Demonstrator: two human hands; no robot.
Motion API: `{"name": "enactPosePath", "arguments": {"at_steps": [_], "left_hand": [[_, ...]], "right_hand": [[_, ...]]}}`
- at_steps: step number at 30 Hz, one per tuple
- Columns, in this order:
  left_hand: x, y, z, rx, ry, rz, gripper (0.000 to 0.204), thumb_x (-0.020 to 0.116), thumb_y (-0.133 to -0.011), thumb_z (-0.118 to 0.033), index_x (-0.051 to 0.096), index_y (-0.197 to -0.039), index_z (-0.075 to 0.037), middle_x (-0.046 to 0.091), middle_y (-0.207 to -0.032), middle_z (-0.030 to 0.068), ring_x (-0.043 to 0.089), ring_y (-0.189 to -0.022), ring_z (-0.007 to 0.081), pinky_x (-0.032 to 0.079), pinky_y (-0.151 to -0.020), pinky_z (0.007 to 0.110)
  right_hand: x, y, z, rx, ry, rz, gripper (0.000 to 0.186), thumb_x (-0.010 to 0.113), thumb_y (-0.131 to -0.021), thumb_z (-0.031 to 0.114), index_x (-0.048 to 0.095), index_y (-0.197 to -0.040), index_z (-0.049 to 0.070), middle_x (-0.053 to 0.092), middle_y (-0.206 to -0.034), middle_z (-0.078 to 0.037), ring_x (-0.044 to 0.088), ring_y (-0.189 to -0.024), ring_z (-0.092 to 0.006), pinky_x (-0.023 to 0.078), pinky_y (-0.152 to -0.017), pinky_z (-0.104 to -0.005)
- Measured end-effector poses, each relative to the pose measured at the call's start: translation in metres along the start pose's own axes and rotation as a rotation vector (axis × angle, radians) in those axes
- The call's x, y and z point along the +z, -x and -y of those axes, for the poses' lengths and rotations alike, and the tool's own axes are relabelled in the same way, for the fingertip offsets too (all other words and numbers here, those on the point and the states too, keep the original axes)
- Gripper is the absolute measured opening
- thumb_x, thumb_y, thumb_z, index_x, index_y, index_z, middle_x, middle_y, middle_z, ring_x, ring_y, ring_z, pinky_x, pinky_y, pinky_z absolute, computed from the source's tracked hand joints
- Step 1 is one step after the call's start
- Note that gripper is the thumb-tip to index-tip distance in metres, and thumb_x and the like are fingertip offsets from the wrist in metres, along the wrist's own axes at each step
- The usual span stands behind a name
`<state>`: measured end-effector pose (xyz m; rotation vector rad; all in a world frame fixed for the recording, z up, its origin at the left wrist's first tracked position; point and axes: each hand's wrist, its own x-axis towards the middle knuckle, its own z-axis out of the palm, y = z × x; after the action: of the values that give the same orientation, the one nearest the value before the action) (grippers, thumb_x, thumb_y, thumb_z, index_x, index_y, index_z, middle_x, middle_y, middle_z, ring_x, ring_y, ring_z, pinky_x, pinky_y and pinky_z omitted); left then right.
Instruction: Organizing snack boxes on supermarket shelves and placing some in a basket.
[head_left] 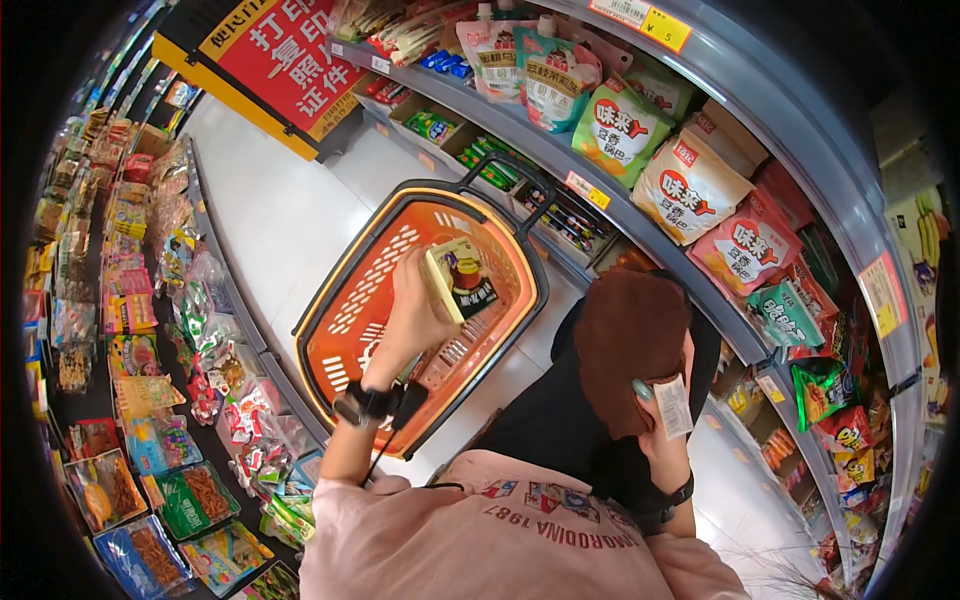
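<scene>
An orange shopping basket (322, 340) with a dark rim and a black handle stands on the floor in front of me. Inside it, my left hand (410, 315) grips a box (466, 278) with pale yellow sides and a dark printed face. The box is tilted, and my fingers wrap its near left edge. On the right, over my dark trousers, my right hand (668, 435) holds a soft brown cloth item (625, 345) by its edge. A white tag (674, 408) hangs at my fingers. Part of that hand is hidden behind the cloth.
Shelves of bagged snacks (692, 185) curve along the right, close to the basket handle. Lower bins hold small packets (490, 165). A low display of packaged snacks (165, 350) runs down the left. A red and yellow sign (285, 65) stands at the far end of the pale tiled floor (270, 190).
</scene>
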<state>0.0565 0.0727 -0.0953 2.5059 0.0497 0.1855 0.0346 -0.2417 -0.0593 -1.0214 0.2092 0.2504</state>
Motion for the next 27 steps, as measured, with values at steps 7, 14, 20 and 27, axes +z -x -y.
{"name": "enactPosePath", "arguments": {"at_steps": [7, 14, 20, 27], "left_hand": [[-0.019, 0.037, -0.086, 0.228, 0.224, -0.039, 0.099, 0.076, -0.047, -0.009, 0.022, -0.130, 0.003, 0.033, -0.129, 0.0233, 0.030, -0.124, 0.0391, 0.026, -0.104, 0.041], [-0.029, 0.053, -0.107, 0.333, 0.286, 0.038, 0.095, 0.074, -0.048, -0.008, 0.027, -0.130, -0.002, 0.035, -0.129, 0.0187, 0.032, -0.124, 0.0349, 0.026, -0.104, 0.040], [-0.033, 0.060, -0.102, 0.306, 0.741, 0.056, 0.101, 0.079, -0.046, -0.011, 0.025, -0.130, -0.005, 0.033, -0.130, 0.0157, 0.031, -0.126, 0.0294, 0.027, -0.104, 0.039], [-0.031, 0.055, -0.107, 0.328, 0.996, 0.073, 0.117, 0.083, -0.044, -0.016, 0.010, -0.134, -0.005, 0.025, -0.136, 0.0132, 0.025, -0.129, 0.0230, 0.019, -0.107, 0.036]], "right_hand": [[0.059, 0.003, -0.013, -0.539, 0.609, 0.419, 0.063, 0.071, -0.067, 0.002, 0.047, -0.125, 0.012, 0.033, -0.136, -0.017, 0.039, -0.123, -0.0298, 0.034, -0.100, -0.0378], [0.052, 0.007, -0.005, -0.687, 0.728, 0.273, 0.053, 0.065, -0.070, 0.001, 0.052, -0.120, 0.011, 0.034, -0.135, -0.022, 0.038, -0.124, -0.0343, 0.032, -0.100, -0.0377], [0.022, 0.008, 0.000, 0.025, -0.098, 0.192, 0.052, 0.051, -0.085, 0.011, 0.030, -0.133, 0.010, 0.042, -0.128, -0.009, 0.044, -0.116, -0.0206, 0.035, -0.099, -0.0321], [-0.001, 0.011, -0.017, 0.278, -0.471, 0.359, 0.052, 0.041, -0.090, 0.041, 0.035, -0.132, 0.010, 0.044, -0.129, -0.012, 0.046, -0.115, -0.0252, 0.040, -0.094, -0.0387]]}}
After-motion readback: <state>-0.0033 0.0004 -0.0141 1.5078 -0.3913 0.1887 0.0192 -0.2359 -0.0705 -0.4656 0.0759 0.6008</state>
